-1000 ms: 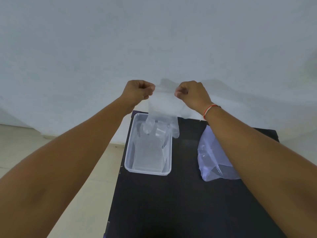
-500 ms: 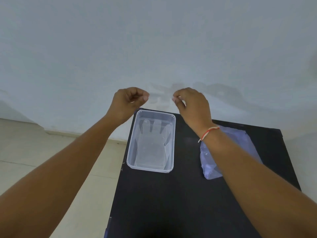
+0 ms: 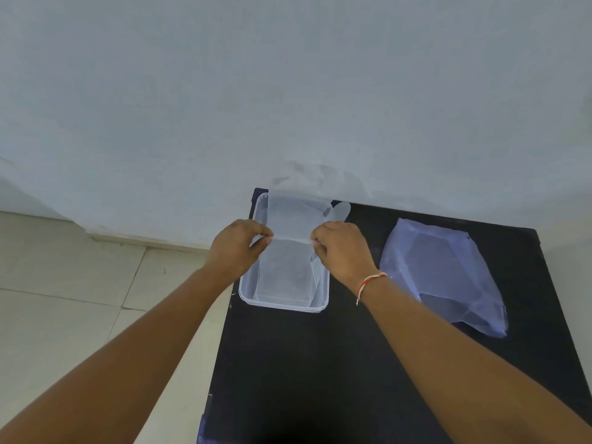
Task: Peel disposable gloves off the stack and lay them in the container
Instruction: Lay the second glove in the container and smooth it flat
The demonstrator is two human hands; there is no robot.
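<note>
Half a second ago both hands hovered bare above the container (image 3: 256,296); now the left hand (image 3: 235,251) and right hand (image 3: 341,249) have dropped over it, fingers (image 3: 267,233) pinched on a clear glove (image 3: 298,216). The film stretches between the fingertips, its far part draped beyond them over the container's far rim, so laying is likely underway. It is thin, see-through and limp; the stack (image 3: 445,274) lies right of the right fingers on the desk (image 3: 304,363).

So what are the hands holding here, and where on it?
Both hands pinch one clear glove over the container: left hand at its left edge, right hand at its right edge.
</note>
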